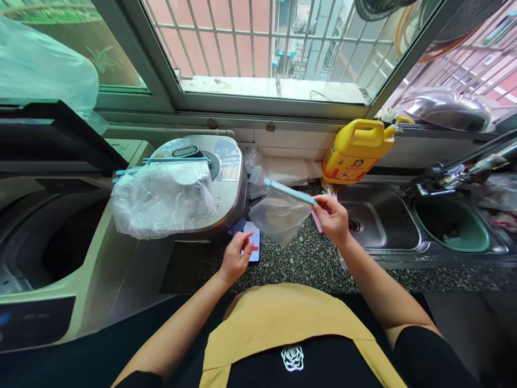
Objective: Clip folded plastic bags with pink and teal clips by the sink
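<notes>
My right hand is closed on one end of a light blue clip bar that seals a small clear plastic bag, which hangs above the speckled counter. A pink stick shows just under this hand. My left hand rests on a phone lying on the counter, with a fingertip on its lit screen and the other fingers curled. The bag hangs just to the right of the phone.
A rice cooker stands behind the phone with a larger clipped plastic bag lying over it. A yellow jug stands by the steel sink, which holds a green basin. A washing machine is at left.
</notes>
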Demonstrator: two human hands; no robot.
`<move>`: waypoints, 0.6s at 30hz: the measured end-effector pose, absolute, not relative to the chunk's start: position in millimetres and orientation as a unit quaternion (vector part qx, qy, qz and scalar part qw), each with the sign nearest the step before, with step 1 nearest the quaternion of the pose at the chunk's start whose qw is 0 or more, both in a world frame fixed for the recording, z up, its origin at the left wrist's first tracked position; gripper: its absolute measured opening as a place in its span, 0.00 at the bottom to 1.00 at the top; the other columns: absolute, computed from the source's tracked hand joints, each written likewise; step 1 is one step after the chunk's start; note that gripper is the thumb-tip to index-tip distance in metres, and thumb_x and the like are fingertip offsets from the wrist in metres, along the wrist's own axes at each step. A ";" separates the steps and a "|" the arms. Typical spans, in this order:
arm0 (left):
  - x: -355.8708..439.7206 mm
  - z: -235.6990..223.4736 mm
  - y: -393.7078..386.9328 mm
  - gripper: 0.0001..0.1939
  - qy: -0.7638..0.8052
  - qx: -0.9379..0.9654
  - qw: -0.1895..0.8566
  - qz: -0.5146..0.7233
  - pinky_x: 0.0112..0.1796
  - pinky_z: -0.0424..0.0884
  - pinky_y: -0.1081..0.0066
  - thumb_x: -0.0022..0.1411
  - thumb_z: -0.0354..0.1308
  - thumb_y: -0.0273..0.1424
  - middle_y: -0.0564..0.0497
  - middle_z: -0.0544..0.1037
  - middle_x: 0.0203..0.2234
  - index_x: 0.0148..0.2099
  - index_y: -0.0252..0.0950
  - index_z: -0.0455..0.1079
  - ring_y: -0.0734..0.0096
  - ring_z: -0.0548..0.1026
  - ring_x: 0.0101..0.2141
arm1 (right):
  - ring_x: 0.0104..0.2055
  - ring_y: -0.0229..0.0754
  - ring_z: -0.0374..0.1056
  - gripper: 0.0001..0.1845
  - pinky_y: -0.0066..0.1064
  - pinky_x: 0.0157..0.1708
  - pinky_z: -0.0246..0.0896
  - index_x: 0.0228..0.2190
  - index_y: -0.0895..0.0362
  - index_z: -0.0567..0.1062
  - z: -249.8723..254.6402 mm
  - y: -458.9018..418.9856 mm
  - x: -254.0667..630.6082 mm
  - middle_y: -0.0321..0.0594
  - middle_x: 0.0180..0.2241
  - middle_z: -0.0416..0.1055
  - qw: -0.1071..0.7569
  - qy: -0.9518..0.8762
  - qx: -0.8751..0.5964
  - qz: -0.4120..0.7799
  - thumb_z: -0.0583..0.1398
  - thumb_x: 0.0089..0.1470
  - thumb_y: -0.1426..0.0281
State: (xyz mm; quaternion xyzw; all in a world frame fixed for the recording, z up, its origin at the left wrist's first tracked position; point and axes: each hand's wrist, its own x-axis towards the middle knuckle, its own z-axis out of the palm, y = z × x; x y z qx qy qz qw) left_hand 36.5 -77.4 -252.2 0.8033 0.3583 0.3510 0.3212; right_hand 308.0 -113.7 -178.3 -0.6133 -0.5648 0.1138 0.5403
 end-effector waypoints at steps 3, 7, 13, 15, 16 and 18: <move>57.6 -199.1 -60.0 0.13 0.330 0.768 0.303 0.458 0.31 0.64 0.74 0.62 0.47 0.35 0.53 0.66 0.27 0.46 0.36 0.65 0.75 0.65 0.28 | 0.30 0.37 0.64 0.06 0.30 0.29 0.62 0.33 0.56 0.72 -176.2 -129.2 300.4 0.39 0.29 0.69 0.519 -0.604 -0.598 0.091 0.57 0.53 0.69; 84.4 -158.8 -45.5 0.15 0.330 0.752 0.318 0.473 0.31 0.63 0.73 0.63 0.43 0.39 0.51 0.68 0.26 0.36 0.35 0.66 0.73 0.66 0.29 | 0.31 0.39 0.65 0.05 0.31 0.29 0.63 0.33 0.56 0.72 -177.3 -147.7 295.6 0.40 0.30 0.70 0.500 -0.634 -0.586 0.066 0.56 0.53 0.71; 111.8 -158.8 -49.3 0.21 0.358 0.762 0.384 0.380 0.25 0.58 0.73 0.63 0.39 0.41 0.54 0.61 0.17 0.23 0.36 0.58 0.74 0.62 0.22 | 0.36 0.42 0.66 0.08 0.32 0.32 0.64 0.37 0.56 0.70 -186.3 -170.6 300.6 0.43 0.33 0.70 0.470 -0.642 -0.603 0.055 0.55 0.53 0.72; 121.7 -165.1 -54.1 0.20 0.371 0.764 0.386 0.362 0.26 0.58 0.73 0.63 0.38 0.41 0.54 0.62 0.18 0.23 0.37 0.58 0.73 0.62 0.22 | 0.40 0.44 0.66 0.12 0.35 0.36 0.64 0.42 0.56 0.68 -190.8 -175.9 301.8 0.45 0.37 0.69 0.443 -0.647 -0.619 0.047 0.55 0.54 0.70; 127.0 -168.4 -56.7 0.20 0.373 0.766 0.387 0.353 0.26 0.57 0.73 0.63 0.38 0.41 0.54 0.62 0.18 0.23 0.37 0.58 0.73 0.62 0.23 | 0.40 0.44 0.66 0.15 0.37 0.37 0.64 0.45 0.57 0.66 -193.2 -178.0 302.1 0.46 0.38 0.69 0.426 -0.655 -0.623 0.042 0.54 0.54 0.69; 137.6 -174.5 -62.0 0.20 0.373 0.767 0.399 0.336 0.26 0.56 0.73 0.62 0.38 0.41 0.54 0.62 0.18 0.24 0.37 0.58 0.73 0.61 0.23 | 0.40 0.45 0.66 0.15 0.38 0.38 0.64 0.46 0.57 0.65 -198.3 -182.0 302.6 0.46 0.37 0.70 0.390 -0.677 -0.623 0.030 0.52 0.56 0.68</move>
